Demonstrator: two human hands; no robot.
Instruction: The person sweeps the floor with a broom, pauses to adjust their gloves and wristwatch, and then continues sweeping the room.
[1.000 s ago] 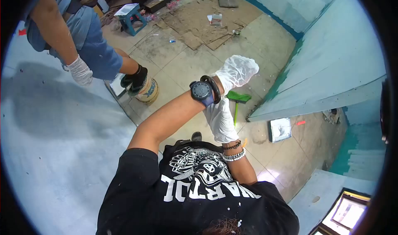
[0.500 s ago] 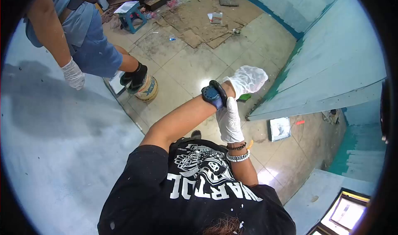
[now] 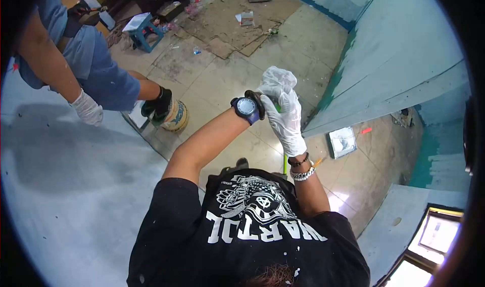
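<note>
My left hand [image 3: 278, 78] wears a loose, wrinkled white glove. On its wrist are a dark watch [image 3: 246, 106] and a black band. The baggy glove and my other hand hide how its fingers lie. My right hand [image 3: 287, 119], gloved in white too, reaches across and closes on the left glove near the wrist, its thumb by the black band. A dark beaded bracelet and a silver chain bracelet [image 3: 303, 174] circle my right wrist. Bits of bright green show behind my hands, and a thin lime-green stick [image 3: 285, 163] is partly covered by my right forearm.
On the left stands a person in blue shorts, one gloved hand [image 3: 88, 110] hanging, a foot at a paint bucket [image 3: 177, 117]. Beyond are a blue stool [image 3: 144, 33] and dirty cardboard [image 3: 222, 21]. A light-blue panel [image 3: 394, 79] and a white-topped box [image 3: 342, 142] are at right.
My left hand has swung left and turned more upright. My right hand has moved up from the left wrist onto the left glove. The view has shifted slightly.
</note>
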